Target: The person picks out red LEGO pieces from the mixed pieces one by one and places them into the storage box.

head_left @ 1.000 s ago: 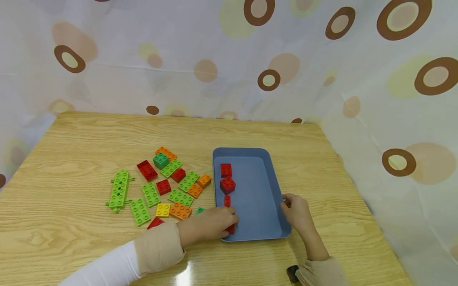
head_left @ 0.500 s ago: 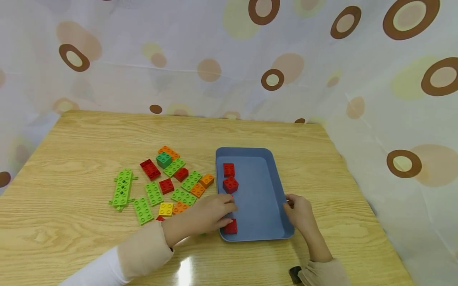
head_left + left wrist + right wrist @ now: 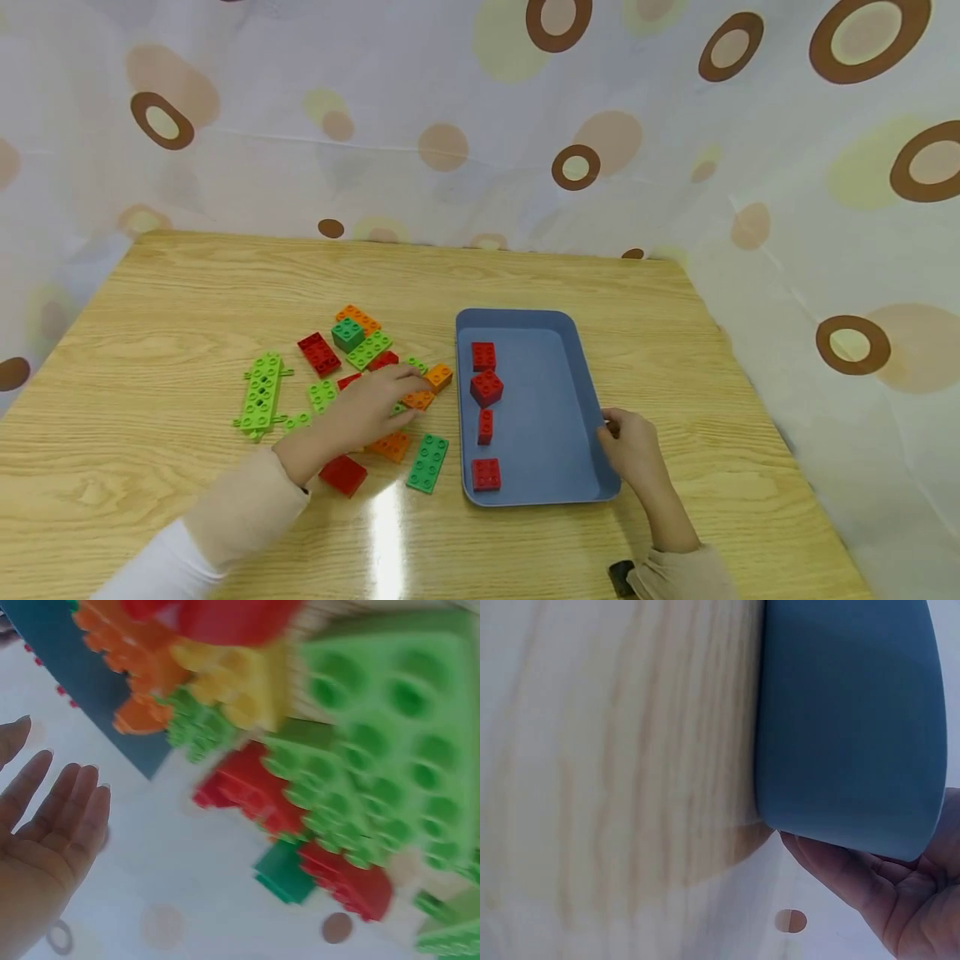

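My left hand (image 3: 367, 412) hangs over the loose toy bricks with nothing in it; its fingers look spread and fairly straight in the left wrist view. Close by its fingertips are an orange brick (image 3: 438, 377) and a smaller orange one. Several red bricks stand in a column along the left side of the blue-grey tray (image 3: 543, 408), among them a narrow red brick (image 3: 485, 426) and a square red brick (image 3: 486, 475). At the tray's right wall, my right hand (image 3: 632, 442) holds the edge with curled fingers and thumb.
Left of the tray lie light green bricks (image 3: 369, 350), a dark green brick (image 3: 427, 463), a dark red brick (image 3: 319, 354) and a red brick (image 3: 343, 476). A long green wheel base (image 3: 262, 394) lies farthest left. A patterned cloth (image 3: 450, 150) hangs behind the table.
My left hand has let go of the narrow red brick in the tray and moved left over the loose bricks. The right hand keeps its place at the tray.
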{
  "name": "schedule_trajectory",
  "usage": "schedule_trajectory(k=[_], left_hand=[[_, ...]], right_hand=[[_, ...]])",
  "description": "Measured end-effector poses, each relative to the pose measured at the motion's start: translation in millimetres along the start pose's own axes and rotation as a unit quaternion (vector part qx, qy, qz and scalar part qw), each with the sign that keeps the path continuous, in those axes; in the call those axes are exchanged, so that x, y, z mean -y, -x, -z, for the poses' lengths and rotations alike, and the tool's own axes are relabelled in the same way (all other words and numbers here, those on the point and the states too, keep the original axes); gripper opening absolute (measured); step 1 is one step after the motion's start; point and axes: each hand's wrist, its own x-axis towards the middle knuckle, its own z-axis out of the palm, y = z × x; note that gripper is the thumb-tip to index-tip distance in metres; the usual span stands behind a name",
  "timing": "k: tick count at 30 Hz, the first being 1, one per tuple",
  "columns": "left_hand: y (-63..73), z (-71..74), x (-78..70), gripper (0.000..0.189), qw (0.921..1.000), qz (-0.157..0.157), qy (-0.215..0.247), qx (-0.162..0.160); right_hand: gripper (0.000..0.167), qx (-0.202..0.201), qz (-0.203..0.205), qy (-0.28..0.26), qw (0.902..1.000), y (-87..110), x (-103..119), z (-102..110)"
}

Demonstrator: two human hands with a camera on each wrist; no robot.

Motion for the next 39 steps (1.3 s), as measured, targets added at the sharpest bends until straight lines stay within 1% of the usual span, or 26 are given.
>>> schedule_trajectory(k=[2, 4, 8, 11, 14, 18, 23, 31, 39], left_hand=[[4.4, 3.0, 9.4, 0.029, 0.9997, 0.024, -0.003, -0.001], [8.6, 5.8, 18.5, 0.031, 0.9986, 0.053, 0.003, 0.004], [13.8, 10.7, 33.5, 0.03, 0.9952, 0.096, 0.016, 0.012], [16.3, 11.7, 42.8, 0.027, 0.9932, 0.114, 0.018, 0.015], [19.5, 11.4, 49.8, 0.027, 0.9906, 0.134, 0.02, 0.024], [23.7, 9.4, 55.8, 0.031, 0.9879, 0.147, 0.018, 0.046], [25.8, 7.6, 59.0, 0.033, 0.9858, 0.154, 0.022, 0.064], [23.3, 2.8, 61.2, 0.032, 0.9862, 0.15, 0.015, 0.068], [21.7, 2.7, 59.2, 0.027, 0.988, 0.14, 0.013, 0.064]], right_hand=[[0.029, 0.001, 0.001, 0.001, 1.0, -0.3, 0, 0], [0.029, -0.003, 0.005, 0.002, 1.0, -0.8, 0, 0], [0.029, -0.008, 0.011, 0.006, 0.9999, -1.0, -1, 0], [0.029, -0.009, 0.015, 0.008, 0.9998, -1.0, 0, 0], [0.029, -0.009, 0.022, 0.011, 0.9997, -1.1, 1, 0], [0.029, -0.008, 0.026, 0.016, 0.9995, -0.5, 1, 0], [0.029, -0.01, 0.026, 0.017, 0.9995, -0.9, 0, 0], [0.029, -0.012, 0.024, 0.016, 0.9995, -0.4, 1, 0], [0.029, -0.008, 0.021, 0.015, 0.9996, -0.8, 2, 1]])
